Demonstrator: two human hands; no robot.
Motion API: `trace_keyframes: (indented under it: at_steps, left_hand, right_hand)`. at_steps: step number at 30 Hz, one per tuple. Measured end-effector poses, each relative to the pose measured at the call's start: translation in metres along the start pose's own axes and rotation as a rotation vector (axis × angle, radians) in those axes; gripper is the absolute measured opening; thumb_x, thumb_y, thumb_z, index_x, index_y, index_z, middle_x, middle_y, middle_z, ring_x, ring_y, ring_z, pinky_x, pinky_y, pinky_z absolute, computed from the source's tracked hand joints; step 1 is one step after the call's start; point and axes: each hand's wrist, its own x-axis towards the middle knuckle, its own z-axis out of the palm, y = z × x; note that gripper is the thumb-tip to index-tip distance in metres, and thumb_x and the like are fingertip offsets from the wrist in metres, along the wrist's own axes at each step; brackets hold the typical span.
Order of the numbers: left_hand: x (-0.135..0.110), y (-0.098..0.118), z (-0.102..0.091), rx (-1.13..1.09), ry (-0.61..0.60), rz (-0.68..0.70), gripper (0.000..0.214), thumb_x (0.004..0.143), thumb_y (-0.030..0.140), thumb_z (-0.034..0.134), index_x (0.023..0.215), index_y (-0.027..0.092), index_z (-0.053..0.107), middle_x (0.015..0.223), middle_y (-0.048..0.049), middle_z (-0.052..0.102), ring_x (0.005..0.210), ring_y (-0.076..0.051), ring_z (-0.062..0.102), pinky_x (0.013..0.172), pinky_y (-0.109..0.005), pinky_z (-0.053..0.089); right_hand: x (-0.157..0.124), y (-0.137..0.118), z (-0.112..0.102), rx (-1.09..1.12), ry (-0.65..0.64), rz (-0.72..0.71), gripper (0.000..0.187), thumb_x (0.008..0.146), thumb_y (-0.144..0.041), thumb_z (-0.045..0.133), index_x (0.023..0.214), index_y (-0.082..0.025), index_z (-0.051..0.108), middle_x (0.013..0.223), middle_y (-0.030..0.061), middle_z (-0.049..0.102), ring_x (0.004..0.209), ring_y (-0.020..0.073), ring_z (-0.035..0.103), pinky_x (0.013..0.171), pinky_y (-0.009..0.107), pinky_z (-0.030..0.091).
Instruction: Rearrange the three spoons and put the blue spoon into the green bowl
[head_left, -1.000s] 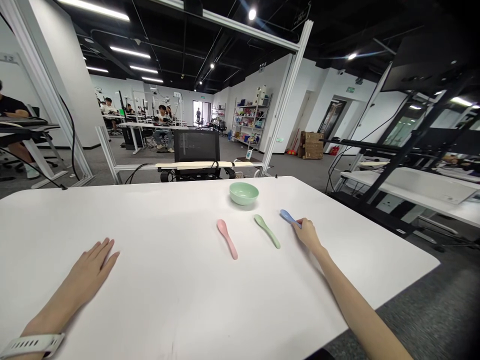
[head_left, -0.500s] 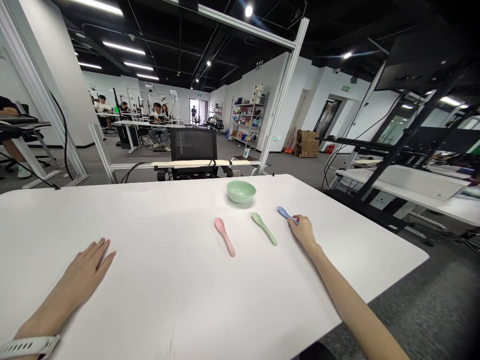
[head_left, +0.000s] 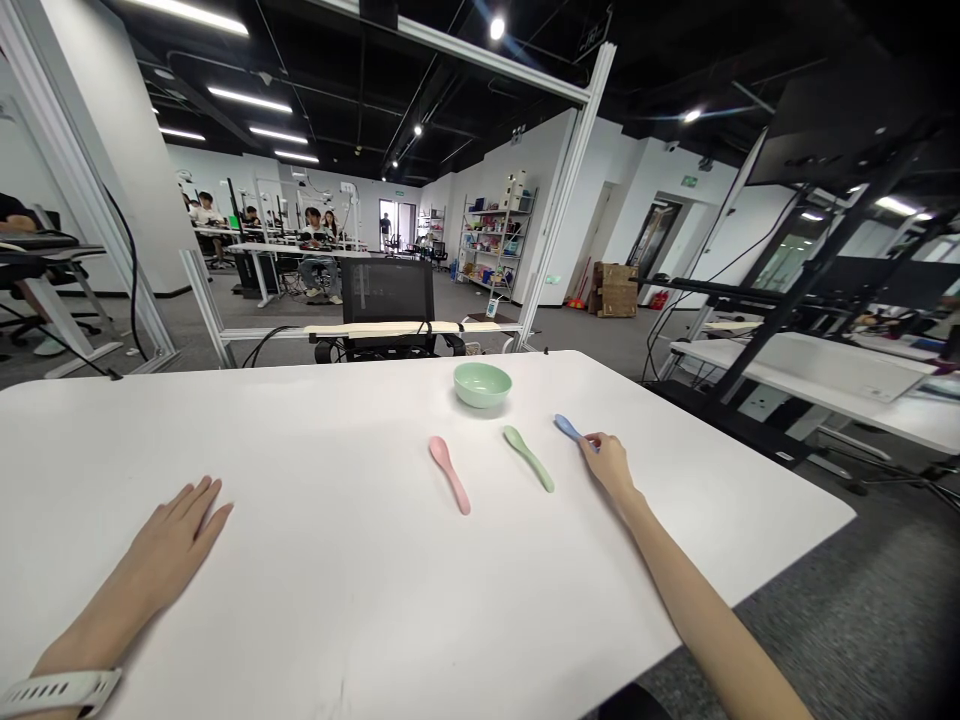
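My right hand (head_left: 609,465) pinches the handle of a blue spoon (head_left: 568,428) at the right of the white table (head_left: 315,570); the fingers hide the rest of the handle. Left of it lies a green spoon (head_left: 529,459), bowl end pointing away from me. A pink spoon (head_left: 450,476) rests farther left at a similar slant. Behind the spoons a light green bowl (head_left: 482,385) stands upright, with no contents visible. My left hand (head_left: 176,540) lies flat on the table at the left, fingers stretched out, away from all the spoons.
A metal frame (head_left: 566,190) rises beyond the table's far edge, with a black mesh chair (head_left: 388,291) behind it. To the right stand a black monitor stand and another white desk (head_left: 832,375). Several people sit at desks in the far background.
My right hand has shifted very slightly along the blue spoon's handle. The left hand, the bowl and the other spoons stay where they were.
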Motion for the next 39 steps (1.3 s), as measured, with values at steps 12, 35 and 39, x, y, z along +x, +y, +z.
trace_keyframes:
  at_steps: [12,35,39]
  left_hand:
    - [0.002,-0.005,0.004,0.034,0.032,0.032,0.08,0.094,0.052,0.024,0.152,0.003,0.047,0.165,-0.0215,0.044,0.158,-0.037,0.035,0.127,-0.059,0.033]
    - [0.002,-0.001,0.0,0.022,-0.015,0.007,0.089,0.092,0.057,0.017,0.154,-0.002,0.041,0.169,-0.0219,0.038,0.16,-0.038,0.029,0.13,-0.058,0.026]
    - [0.001,0.003,-0.002,0.03,-0.02,0.0,0.09,0.092,0.059,0.016,0.155,-0.002,0.04,0.169,-0.0216,0.038,0.16,-0.037,0.028,0.13,-0.057,0.025]
  right_hand:
    - [0.0,-0.001,-0.001,0.024,0.004,0.006,0.04,0.091,-0.051,0.06,0.088,-0.013,0.074,0.097,0.0182,0.073,0.087,0.0273,0.063,0.086,0.04,0.05]
    - [0.0,0.002,0.001,-0.012,-0.009,0.026,0.038,0.09,-0.039,0.058,0.102,-0.008,0.075,0.102,0.0192,0.07,0.091,0.0277,0.063,0.091,0.04,0.048]
    - [-0.001,-0.002,0.0,-0.063,0.086,0.014,0.041,0.09,-0.043,0.058,0.107,-0.01,0.073,0.108,0.0212,0.068,0.104,0.0334,0.061,0.098,0.048,0.044]
